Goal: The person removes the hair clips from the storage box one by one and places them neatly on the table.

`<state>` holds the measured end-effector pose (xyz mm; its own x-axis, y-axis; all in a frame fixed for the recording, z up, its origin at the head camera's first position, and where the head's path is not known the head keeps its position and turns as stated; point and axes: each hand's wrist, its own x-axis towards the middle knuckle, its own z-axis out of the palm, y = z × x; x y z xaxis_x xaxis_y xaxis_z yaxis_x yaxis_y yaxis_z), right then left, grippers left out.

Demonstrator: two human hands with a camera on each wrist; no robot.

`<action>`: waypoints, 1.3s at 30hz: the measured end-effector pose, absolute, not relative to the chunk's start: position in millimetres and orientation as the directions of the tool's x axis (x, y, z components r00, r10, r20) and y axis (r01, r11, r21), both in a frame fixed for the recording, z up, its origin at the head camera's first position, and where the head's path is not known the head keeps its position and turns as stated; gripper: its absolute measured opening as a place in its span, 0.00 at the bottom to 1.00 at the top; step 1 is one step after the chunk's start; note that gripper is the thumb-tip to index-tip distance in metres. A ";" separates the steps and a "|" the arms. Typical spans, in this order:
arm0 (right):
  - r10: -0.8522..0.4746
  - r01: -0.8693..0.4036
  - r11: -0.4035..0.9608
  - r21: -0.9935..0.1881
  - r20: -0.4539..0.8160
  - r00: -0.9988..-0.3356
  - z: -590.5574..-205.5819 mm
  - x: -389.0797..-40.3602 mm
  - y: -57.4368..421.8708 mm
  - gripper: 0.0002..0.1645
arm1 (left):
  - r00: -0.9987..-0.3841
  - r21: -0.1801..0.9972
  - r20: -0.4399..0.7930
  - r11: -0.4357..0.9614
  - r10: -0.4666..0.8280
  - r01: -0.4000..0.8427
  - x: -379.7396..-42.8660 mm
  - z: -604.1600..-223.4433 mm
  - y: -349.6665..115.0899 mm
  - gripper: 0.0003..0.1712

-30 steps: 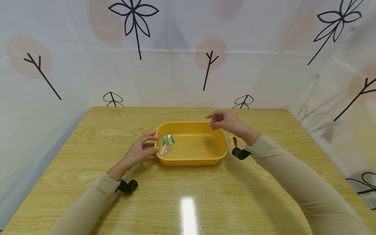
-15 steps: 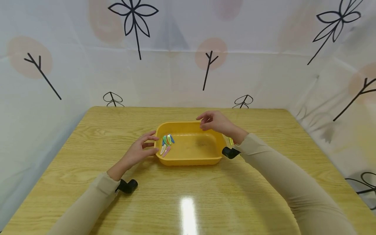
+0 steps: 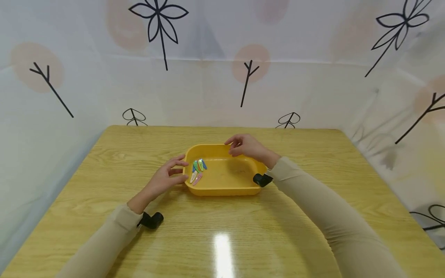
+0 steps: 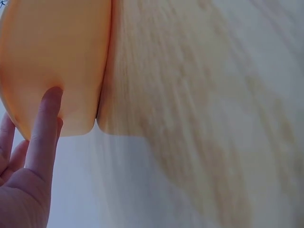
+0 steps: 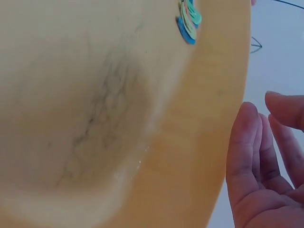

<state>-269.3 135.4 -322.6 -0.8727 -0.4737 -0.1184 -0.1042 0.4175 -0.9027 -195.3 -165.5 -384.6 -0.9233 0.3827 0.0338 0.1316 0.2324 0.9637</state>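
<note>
I have a yellowish, wood-grained table across my head feed, its grain running mostly from side to side and its two far corners rounded. A yellow tray sits upright and flat on it, roughly midway between the side edges, its long sides about parallel to the far edge. Nearer the bottom of my view, I get a bright white glare streak on the tabletop.
</note>
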 end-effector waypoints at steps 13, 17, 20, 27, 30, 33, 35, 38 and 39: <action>-0.555 -0.128 0.416 -0.900 -0.139 -0.820 -335.1 -281.8 117.6 0.20 | -0.924 0.964 0.038 0.228 0.381 0.134 -195.1 -383.2 -165.8 0.26; -0.564 -0.168 0.447 -0.879 -0.131 -0.815 -338.3 -283.7 111.4 0.20 | -0.921 0.967 0.034 0.219 0.387 0.128 -195.4 -382.9 -164.6 0.26; -0.578 -0.207 0.469 -0.859 -0.122 -0.807 -339.6 -284.9 105.6 0.21 | -0.921 0.968 0.035 0.215 0.387 0.128 -195.1 -382.7 -164.6 0.26; -0.597 -0.208 0.472 -0.857 -0.138 -0.790 -345.5 -287.4 91.8 0.20 | -0.925 0.966 0.037 0.222 0.379 0.130 -194.6 -383.1 -165.6 0.26; -0.602 -0.199 0.476 -0.857 -0.153 -0.783 -347.8 -286.4 86.2 0.20 | -0.924 0.966 0.028 0.228 0.382 0.124 -195.2 -384.1 -165.8 0.26; -0.600 -0.198 0.495 -0.846 -0.167 -0.783 -349.2 -285.1 80.0 0.19 | -0.925 0.966 0.022 0.229 0.380 0.117 -195.2 -384.6 -166.0 0.26; -0.593 -0.202 0.511 -0.835 -0.173 -0.787 -349.9 -284.7 76.0 0.18 | -0.924 0.968 0.021 0.222 0.382 0.115 -195.2 -384.8 -166.0 0.26; -0.593 -0.214 0.529 -0.821 -0.178 -0.786 -350.2 -284.4 71.2 0.18 | -0.923 0.971 0.023 0.212 0.383 0.112 -195.3 -384.9 -165.8 0.26; -0.597 -0.216 0.529 -0.821 -0.180 -0.782 -350.6 -284.7 70.2 0.18 | -0.923 0.971 0.023 0.211 0.384 0.112 -195.5 -385.0 -165.6 0.26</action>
<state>-284.7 70.2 -350.6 -0.7818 -0.5972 -0.1795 -0.2157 0.5290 -0.8208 -195.5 -165.6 -385.0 -0.9232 0.3836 0.0231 0.1119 0.2110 0.9711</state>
